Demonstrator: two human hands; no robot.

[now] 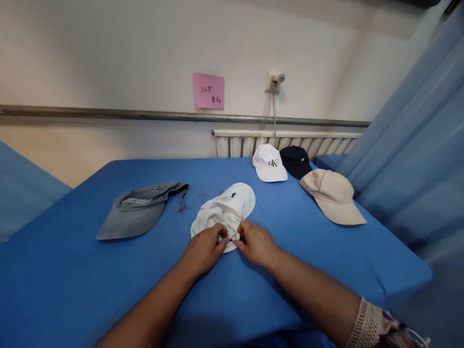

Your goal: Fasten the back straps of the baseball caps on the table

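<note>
A white baseball cap [226, 205] with a small dark logo lies on the blue-covered table, its brim pointing away to the right and its back opening towards me. My left hand [208, 244] pinches the rear edge of this cap, thumb and fingers close together. Just to the right, my right hand [255, 241] grips the same rear part between thumb and bent fingers. The small piece between my fingertips, around the back strap, is mostly hidden. Left of my hands rests a grey cap [136, 210] with its strap hanging loose.
Towards the back right sit a white cap with black letters [268, 164], a dark navy cap [295, 162] and a beige cap [333, 193]. Behind the table [90, 285] are a radiator [232, 145], a metal rail [145, 114] and a plugged socket [271, 82]. A blue curtain [409, 145] hangs at right.
</note>
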